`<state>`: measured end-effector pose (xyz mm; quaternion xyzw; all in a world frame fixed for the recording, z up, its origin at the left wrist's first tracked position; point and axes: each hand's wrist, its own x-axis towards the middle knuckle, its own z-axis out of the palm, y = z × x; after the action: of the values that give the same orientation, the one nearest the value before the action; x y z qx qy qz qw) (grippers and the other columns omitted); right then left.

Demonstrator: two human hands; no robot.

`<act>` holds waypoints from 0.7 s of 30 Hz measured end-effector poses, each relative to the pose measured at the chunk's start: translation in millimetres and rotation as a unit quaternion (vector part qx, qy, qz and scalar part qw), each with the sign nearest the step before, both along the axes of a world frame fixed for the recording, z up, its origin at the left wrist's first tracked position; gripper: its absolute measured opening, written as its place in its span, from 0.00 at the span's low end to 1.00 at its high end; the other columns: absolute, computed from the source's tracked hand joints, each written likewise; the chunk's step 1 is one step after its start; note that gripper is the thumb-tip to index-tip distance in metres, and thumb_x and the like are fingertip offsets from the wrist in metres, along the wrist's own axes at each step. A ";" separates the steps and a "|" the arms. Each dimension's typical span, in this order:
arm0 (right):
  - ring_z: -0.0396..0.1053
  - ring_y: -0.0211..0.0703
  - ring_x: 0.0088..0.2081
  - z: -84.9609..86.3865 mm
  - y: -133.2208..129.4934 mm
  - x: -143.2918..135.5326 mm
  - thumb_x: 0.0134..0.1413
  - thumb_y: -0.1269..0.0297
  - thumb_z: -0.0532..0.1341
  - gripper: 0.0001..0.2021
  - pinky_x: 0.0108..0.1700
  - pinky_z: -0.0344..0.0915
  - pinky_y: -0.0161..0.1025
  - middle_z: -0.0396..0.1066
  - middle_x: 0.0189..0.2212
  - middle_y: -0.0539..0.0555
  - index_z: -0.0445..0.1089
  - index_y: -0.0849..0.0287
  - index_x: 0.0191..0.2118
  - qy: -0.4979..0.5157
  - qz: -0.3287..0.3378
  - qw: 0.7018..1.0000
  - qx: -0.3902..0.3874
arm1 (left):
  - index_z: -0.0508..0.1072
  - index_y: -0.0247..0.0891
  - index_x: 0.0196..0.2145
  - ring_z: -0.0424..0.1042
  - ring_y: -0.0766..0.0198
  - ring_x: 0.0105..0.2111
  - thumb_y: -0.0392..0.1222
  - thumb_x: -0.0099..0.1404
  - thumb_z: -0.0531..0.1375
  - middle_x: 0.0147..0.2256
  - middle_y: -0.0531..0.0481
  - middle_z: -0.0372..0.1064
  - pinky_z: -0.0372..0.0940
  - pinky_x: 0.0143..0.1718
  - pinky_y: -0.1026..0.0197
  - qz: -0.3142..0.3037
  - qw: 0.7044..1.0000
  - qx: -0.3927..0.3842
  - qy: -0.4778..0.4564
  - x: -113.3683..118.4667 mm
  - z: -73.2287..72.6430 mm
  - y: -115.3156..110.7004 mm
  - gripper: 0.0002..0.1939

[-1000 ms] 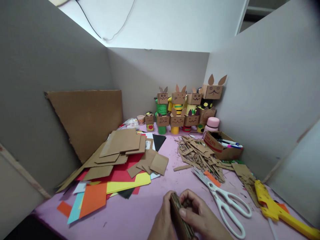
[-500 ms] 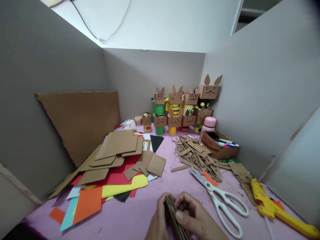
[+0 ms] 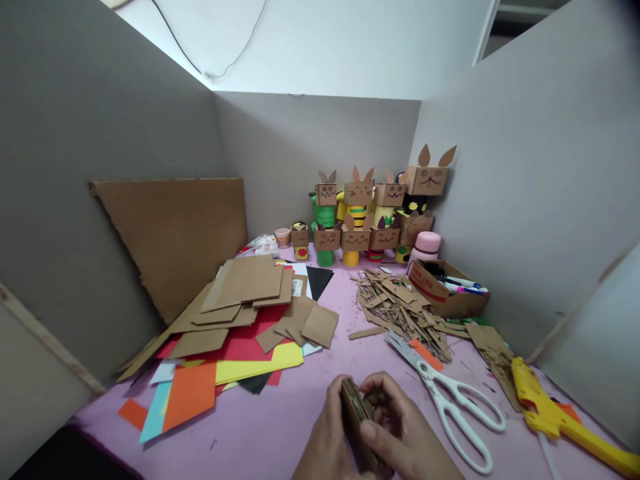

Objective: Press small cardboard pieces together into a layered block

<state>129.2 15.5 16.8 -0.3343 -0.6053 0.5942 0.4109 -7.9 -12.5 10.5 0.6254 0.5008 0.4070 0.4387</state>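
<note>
Between my hands at the bottom centre is a stack of brown cardboard pieces (image 3: 358, 420), tilted with its layered edges facing up. My left hand (image 3: 327, 433) is wrapped round its left side. On the right side, my right hand (image 3: 395, 427) grips the stack with bent fingers and the thumb against the edges. White-handled scissors (image 3: 445, 400) lie on the table to the right of my hands, blades pointing away, beside a small orange paper strip (image 3: 427, 354).
Cardboard sheets (image 3: 245, 283) and coloured papers lie at left. A heap of cardboard scraps (image 3: 400, 307) and a box of pens (image 3: 445, 293) are at right, with a yellow glue gun (image 3: 545, 410). Cardboard animal figures (image 3: 356, 239) and a pink bottle (image 3: 426, 245) stand behind.
The view has shifted slightly, so the table's things appear farther right. Both hands still hold the cardboard stack, which now stands slightly more upright.
</note>
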 end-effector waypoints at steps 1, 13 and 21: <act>0.53 0.34 0.24 -0.2 -0.3 -0.3 0.42 0.41 0.64 0.27 0.24 0.49 0.32 0.57 0.24 0.44 0.61 0.56 0.40 -0.012 0.000 1.000 0.006 | 0.46 0.37 0.56 0.69 0.51 0.47 0.36 0.48 0.63 0.48 0.39 0.65 0.65 0.45 0.53 0.002 1.000 0.000 -0.003 0.0 0.9 -0.5 0.42; 0.53 0.32 0.21 3.0 -0.2 3.4 0.54 0.42 0.55 0.21 0.23 0.50 0.32 0.61 0.24 0.46 0.62 0.57 0.40 0.045 -0.044 0.996 -0.060 | 0.48 0.38 0.52 0.68 0.57 0.38 0.36 0.47 0.64 0.39 0.47 0.64 0.64 0.39 0.58 0.041 0.998 0.013 0.040 -1.3 2.9 -2.8 0.38; 0.54 0.36 0.24 1.0 0.6 5.0 0.54 0.42 0.54 0.23 0.25 0.53 0.34 0.56 0.22 0.45 0.63 0.59 0.39 -0.036 -0.048 0.998 0.019 | 0.46 0.36 0.55 0.69 0.56 0.38 0.39 0.50 0.64 0.41 0.43 0.67 0.65 0.40 0.56 0.020 0.999 0.016 0.022 -1.4 0.1 -1.0 0.40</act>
<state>134.2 16.1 17.8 -0.3766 -0.6140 0.5495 0.4234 -9.3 -13.5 10.6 0.6305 0.5165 0.4099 0.4095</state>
